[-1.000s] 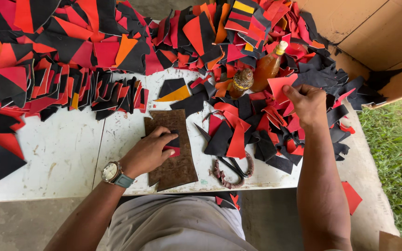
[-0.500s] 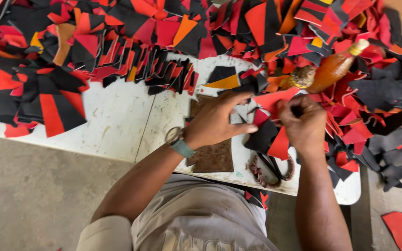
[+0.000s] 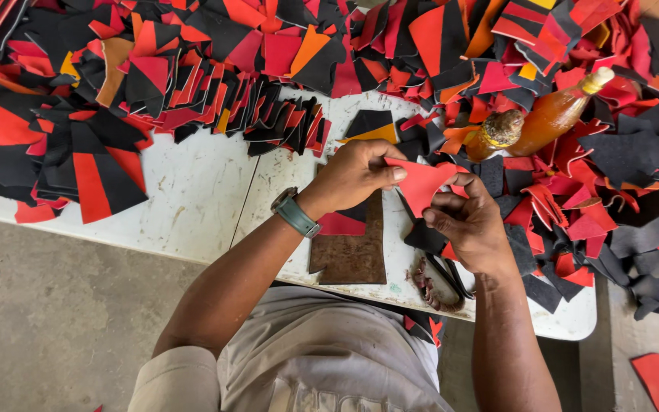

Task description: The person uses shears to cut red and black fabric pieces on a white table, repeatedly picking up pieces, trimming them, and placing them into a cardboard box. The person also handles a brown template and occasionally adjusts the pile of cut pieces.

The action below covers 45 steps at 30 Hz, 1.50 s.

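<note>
Pinching a red leather piece (image 3: 421, 183) between our left hand (image 3: 352, 175) and right hand (image 3: 470, 221), we hold it above the brown board (image 3: 352, 255); an amber bottle (image 3: 554, 114) and heaped scraps (image 3: 192, 84) crowd the white table (image 3: 200, 198).

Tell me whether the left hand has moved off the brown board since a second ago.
Yes. The left hand lay flat on the brown board then; now it is lifted past the board's far edge, toward the bottles, pinching a red piece with the right hand.
</note>
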Motion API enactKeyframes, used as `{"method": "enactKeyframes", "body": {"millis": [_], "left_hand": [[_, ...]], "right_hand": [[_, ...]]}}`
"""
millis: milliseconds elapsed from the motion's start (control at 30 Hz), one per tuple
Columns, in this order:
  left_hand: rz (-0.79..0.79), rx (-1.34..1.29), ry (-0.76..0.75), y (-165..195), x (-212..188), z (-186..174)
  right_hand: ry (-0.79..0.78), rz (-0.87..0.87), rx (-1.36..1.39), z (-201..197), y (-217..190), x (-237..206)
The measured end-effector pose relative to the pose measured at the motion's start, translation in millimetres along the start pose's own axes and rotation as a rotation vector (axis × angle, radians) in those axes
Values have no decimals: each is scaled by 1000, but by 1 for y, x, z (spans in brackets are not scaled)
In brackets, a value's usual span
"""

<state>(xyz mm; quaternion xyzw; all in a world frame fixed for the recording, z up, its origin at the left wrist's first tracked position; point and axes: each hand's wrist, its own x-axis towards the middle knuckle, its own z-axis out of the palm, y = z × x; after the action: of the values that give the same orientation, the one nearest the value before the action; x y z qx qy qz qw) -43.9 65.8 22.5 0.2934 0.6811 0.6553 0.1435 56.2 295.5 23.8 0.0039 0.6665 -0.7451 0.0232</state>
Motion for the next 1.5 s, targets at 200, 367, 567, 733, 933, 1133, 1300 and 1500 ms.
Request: {"method": "enactKeyframes", "body": {"millis": [200, 367, 567, 733, 933, 1133, 1300, 1500], "left_hand": [[-53, 50, -7, -14, -7, 9], [-55, 152, -186, -23, -16, 28], [86, 254, -68, -21, -21, 25], [-132, -192, 58, -30, -8, 37], [-383, -734, -69, -53, -2, 97], [-341, -532, -25, -64, 30, 116], [-55, -145, -49, -59, 79, 134], [-22, 317, -176, -59, 81, 151]], "right_hand": [[98, -72, 41, -19, 7, 4], [100, -168, -20, -36, 3, 9], [92, -169, -63, -30, -2, 1], [6, -123, -107, -21, 12, -30], [-78, -82, 286, -35, 40, -50], [131, -115, -163, -85, -1, -72], [924, -74, -1153, -177, -47, -59], [814, 21, -1100, -221, -37, -38]]}}
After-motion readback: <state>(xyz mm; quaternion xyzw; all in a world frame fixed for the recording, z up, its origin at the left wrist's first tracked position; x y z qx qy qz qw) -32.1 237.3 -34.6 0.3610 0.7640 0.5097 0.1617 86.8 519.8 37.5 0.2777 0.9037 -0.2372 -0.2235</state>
